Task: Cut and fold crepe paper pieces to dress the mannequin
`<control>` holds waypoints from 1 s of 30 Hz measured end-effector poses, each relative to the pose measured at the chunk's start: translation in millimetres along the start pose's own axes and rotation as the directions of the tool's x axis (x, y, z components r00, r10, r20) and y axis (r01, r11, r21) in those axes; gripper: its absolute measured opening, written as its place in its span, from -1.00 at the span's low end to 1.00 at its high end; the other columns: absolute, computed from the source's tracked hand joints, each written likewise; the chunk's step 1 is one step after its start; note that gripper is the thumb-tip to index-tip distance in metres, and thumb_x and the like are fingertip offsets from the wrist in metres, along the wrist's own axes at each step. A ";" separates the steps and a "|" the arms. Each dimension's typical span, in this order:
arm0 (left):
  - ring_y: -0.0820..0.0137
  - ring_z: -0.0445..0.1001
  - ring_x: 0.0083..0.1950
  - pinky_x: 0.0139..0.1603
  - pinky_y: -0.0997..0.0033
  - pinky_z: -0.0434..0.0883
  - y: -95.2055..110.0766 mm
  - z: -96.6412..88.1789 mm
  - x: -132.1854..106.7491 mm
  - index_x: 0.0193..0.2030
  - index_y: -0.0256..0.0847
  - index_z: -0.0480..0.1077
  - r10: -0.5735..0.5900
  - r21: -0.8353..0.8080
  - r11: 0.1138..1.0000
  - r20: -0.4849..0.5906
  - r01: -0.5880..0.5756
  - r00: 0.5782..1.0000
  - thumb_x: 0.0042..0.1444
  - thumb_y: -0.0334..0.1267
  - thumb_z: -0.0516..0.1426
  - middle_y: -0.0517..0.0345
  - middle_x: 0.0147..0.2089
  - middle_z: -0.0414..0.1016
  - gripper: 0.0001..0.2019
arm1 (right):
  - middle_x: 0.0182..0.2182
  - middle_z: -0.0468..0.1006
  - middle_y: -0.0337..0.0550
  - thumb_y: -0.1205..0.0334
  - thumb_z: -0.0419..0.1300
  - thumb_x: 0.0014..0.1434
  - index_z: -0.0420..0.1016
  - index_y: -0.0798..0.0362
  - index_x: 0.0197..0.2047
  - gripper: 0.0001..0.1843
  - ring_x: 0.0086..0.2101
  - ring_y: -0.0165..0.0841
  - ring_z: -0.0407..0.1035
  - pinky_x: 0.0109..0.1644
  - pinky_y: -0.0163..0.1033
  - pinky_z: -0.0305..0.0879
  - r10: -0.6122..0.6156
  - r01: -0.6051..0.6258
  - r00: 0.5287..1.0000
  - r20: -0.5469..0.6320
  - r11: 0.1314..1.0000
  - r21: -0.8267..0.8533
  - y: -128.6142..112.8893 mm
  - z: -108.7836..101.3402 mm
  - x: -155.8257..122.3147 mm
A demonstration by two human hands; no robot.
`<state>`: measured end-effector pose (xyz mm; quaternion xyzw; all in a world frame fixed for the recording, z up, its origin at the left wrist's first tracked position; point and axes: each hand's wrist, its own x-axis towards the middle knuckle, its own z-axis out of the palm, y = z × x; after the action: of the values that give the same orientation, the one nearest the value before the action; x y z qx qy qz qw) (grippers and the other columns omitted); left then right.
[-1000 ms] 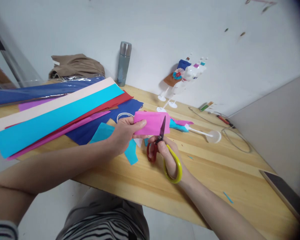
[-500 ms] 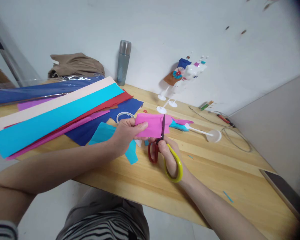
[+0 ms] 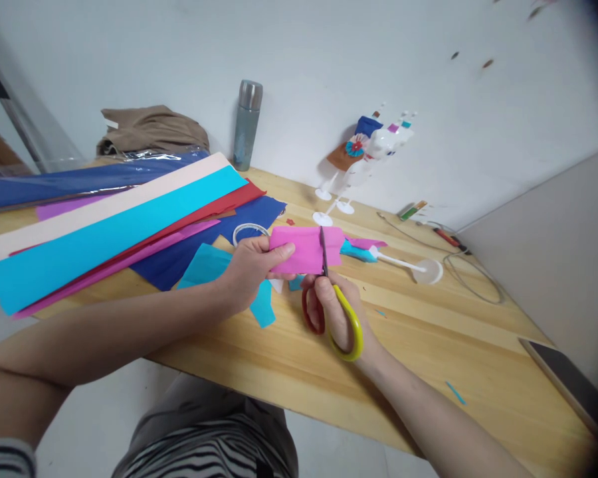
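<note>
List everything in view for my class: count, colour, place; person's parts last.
Held paper: one, pink, centre
Scissors: one, red and yellow, across paper
Paper sheets: several, mixed colours, left
Wrapped sheet: one, blue, back left
Cut pieces: several, cyan, left of centre
Ring: one, white, beside held paper
Bottle: one, grey, back
Cloth: one pile, brown, back left
Ornaments: several, mixed colours, back
Lying stand: one, white, centre right
Cabling: some, grey, back right
Small items: few, red, green, back right
Device: one, dark, right edge
Table: one, pale wood, beneath
Wall: one, white, behind
Clothing: one top, striped, bottom
Left grip: one, bare, on held paper
Right grip: one, bare, on scissors
</note>
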<state>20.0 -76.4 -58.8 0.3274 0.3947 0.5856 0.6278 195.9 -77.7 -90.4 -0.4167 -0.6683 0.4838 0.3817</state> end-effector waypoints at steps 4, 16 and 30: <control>0.32 0.63 -0.32 -0.28 0.38 0.57 -2.3 -2.5 1.1 -0.38 -0.23 0.64 0.009 0.006 1.000 0.005 -0.009 1.000 -0.13 -0.14 0.47 0.08 -0.39 0.67 -0.76 | -0.79 0.29 -0.34 -0.42 0.13 0.24 0.35 -0.05 -0.38 -0.43 -0.79 -0.40 0.14 -0.73 -0.28 0.03 0.062 -0.062 0.997 -0.038 0.998 -0.007 -1.4 2.1 -0.2; 0.26 0.68 -0.24 -0.26 0.36 0.63 3.7 -2.7 3.2 -0.37 -0.28 0.62 0.031 -0.062 0.998 0.005 -0.030 1.000 -0.10 -0.16 0.46 0.05 -0.34 0.68 -0.75 | -0.79 0.32 -0.33 -0.43 0.10 0.25 0.36 -0.04 -0.33 -0.42 -0.79 -0.40 0.17 -0.74 -0.28 0.08 0.011 -0.005 0.998 -0.059 0.995 0.104 -5.0 4.2 -0.4; 0.31 0.66 -0.32 -0.30 0.41 0.62 3.9 -2.8 2.8 -0.38 -0.30 0.60 0.063 -0.008 0.998 -0.036 -0.063 0.997 -0.06 -0.16 0.44 0.07 -0.38 0.65 -0.76 | -0.55 0.43 -0.24 -0.40 0.03 0.31 0.39 -0.03 -0.14 -0.43 -0.56 -0.32 0.33 -0.44 -0.15 0.25 -0.063 0.067 0.994 0.086 0.996 -0.053 0.0 -3.2 -1.2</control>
<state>15.7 -73.4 -57.0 0.3265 0.3925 0.6126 0.6033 199.2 -77.7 -89.8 -0.3845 -0.7102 0.4693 0.3571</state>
